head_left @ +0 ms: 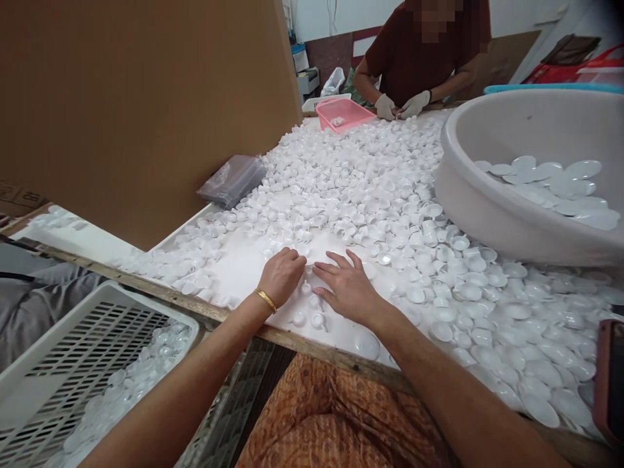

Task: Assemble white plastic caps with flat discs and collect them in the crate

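My left hand (281, 278), with a gold bracelet at the wrist, is closed over the white tabletop (244, 266). Its fingertips are turned away, so whatever they pinch is hidden. Just to its right, my right hand (350, 289) reaches in with fingers spread, the fingertips low over the table close to the left hand. Between my wrists stand several tiny white cups (318, 320) with small handles. Beyond both hands spreads a thick layer of small white plastic pieces (351, 188), cup-like and dish-like in shape. A larger white disc (366, 346) lies below my right wrist.
A large grey tub (517, 227) with white oval plates stands at right, a phone-like object (609, 377) at the right edge. At left are a cardboard sheet (146, 97), plastic bags (233, 181) and a slatted basket (88, 351). Opposite, a gloved co-worker (414, 58) sits by a pink basket (348, 116).
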`<act>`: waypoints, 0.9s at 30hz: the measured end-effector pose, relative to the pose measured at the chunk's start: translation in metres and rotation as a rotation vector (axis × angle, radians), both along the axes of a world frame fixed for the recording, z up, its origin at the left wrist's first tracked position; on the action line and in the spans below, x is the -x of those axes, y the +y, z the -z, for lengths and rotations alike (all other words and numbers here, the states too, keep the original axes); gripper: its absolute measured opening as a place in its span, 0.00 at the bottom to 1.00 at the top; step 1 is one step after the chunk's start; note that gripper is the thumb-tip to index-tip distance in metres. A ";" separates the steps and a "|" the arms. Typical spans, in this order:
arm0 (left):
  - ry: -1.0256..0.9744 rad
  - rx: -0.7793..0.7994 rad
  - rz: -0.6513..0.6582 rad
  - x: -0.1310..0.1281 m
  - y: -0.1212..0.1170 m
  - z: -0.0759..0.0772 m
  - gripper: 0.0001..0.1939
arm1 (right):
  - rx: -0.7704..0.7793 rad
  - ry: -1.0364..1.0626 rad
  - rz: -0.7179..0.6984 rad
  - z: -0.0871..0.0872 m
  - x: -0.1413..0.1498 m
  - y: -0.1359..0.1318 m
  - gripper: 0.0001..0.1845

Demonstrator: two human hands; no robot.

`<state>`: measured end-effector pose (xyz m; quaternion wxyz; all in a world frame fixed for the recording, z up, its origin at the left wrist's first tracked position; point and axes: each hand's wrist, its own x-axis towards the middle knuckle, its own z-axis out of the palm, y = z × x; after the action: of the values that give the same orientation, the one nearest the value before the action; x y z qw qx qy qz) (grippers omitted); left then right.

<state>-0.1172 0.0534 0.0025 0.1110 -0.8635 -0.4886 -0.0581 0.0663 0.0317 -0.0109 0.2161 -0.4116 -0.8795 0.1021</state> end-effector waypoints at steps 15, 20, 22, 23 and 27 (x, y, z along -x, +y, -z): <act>-0.149 0.015 0.018 -0.001 -0.015 0.000 0.06 | -0.033 -0.011 0.005 -0.006 0.001 -0.004 0.13; -0.147 0.051 0.076 -0.001 -0.015 0.000 0.04 | -0.041 -0.035 0.006 -0.001 0.002 -0.004 0.15; -0.133 0.066 0.102 0.000 -0.015 -0.002 0.03 | -0.035 -0.034 0.005 -0.001 0.002 -0.004 0.16; -0.123 0.070 0.115 0.000 -0.014 -0.003 0.03 | -0.030 -0.033 0.004 -0.001 0.002 -0.005 0.16; -0.072 0.043 0.185 0.002 -0.015 -0.006 0.06 | -0.004 -0.036 0.004 -0.002 0.002 -0.004 0.17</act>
<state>-0.1187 0.0389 0.0082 0.0689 -0.9045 -0.4115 -0.0888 0.0642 0.0274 -0.0094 0.2014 -0.4146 -0.8826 0.0927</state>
